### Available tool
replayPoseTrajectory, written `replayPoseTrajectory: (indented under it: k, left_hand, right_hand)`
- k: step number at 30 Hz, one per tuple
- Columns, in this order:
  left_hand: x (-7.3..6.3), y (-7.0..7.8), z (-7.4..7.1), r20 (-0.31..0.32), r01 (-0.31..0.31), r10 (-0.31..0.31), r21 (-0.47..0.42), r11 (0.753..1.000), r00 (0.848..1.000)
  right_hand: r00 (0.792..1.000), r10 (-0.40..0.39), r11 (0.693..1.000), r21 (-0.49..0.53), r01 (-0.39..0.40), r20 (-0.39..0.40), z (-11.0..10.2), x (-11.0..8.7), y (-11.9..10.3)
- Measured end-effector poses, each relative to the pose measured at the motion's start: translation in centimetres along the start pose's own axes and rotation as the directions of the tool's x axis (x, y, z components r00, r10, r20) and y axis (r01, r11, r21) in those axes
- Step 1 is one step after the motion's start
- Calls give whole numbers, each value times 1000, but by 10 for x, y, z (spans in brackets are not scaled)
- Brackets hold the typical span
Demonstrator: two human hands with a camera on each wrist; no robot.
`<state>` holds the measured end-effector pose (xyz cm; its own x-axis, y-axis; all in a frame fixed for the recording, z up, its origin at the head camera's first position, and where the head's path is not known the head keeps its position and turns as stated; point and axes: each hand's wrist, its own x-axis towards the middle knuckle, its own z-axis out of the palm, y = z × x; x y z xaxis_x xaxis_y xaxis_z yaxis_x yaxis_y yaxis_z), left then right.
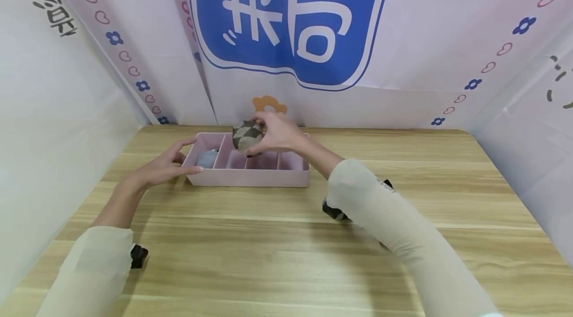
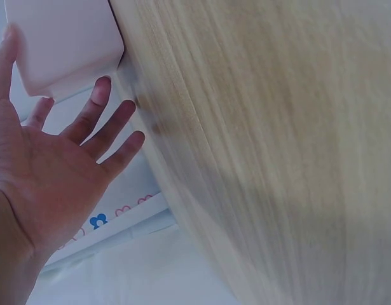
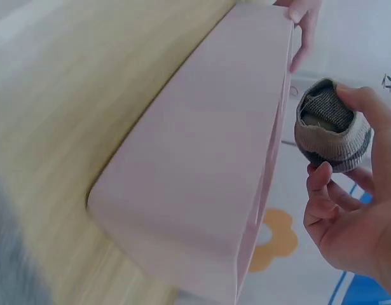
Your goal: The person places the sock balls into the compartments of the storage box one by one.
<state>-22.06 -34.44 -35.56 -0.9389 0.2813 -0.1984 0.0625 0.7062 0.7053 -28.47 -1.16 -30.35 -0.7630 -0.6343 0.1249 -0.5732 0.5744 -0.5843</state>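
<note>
A pink storage box [image 1: 250, 177] with divided compartments stands near the back of the table. My right hand [image 1: 279, 133] holds a rolled checkered sock [image 1: 247, 137] just above the middle compartments, pinched between thumb and fingers. In the right wrist view, the ribbed opening of this sock [image 3: 332, 124] shows. My left hand [image 1: 163, 165] spans the box's left end, its thumb touching the front wall. The left wrist view shows this hand's fingers [image 2: 112, 130] spread and fairly straight. In the leftmost compartment lies a light blue-grey bundle [image 1: 207, 158], partly hidden by the box wall.
The wooden table [image 1: 268, 252] reaches back to a printed white curtain [image 1: 403, 103]. Dark items [image 1: 333, 210] show beside the right sleeve, mostly covered by it; I cannot tell what they are. A blurred grey shape [image 3: 17, 254] appears low in the right wrist view.
</note>
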Motion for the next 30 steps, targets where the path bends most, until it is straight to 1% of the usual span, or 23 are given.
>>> replayPoseTrajectory:
  k: [5, 9, 11, 14, 19, 27, 30]
  left_hand:
    - [-1, 0, 0, 0, -1, 1, -7, 1000, 1000]
    - [0, -1, 0, 2, -4, 4, -15, 1000, 1000]
    - [0, -2, 0, 4, -5, 5, -17, 1000, 1000]
    - [0, -2, 1, 5, -5, 5, -16, 1000, 1000]
    - [1, -3, 2, -2, -18, 18, -17, 1000, 1000]
    - [2, -5, 2, -2, -9, 9, -24, 1000, 1000]
    - [2, -5, 2, -1, -8, 8, -22, 1000, 1000]
  right_hand:
    - [997, 67, 998, 5, -67, -25, 19, 14, -12]
    - [991, 127, 992, 31, -126, -43, 37, 21, -18]
    - [988, 150, 988, 27, -149, -44, 45, 24, -19]
    - [985, 165, 986, -7, -165, -43, 54, 26, -18]
    - [984, 173, 981, -80, -176, -48, 58, 28, -16]
    - [985, 173, 969, -183, -167, 20, 62, 27, -17]
    - [981, 189, 965, -190, -179, 38, 63, 26, -16]
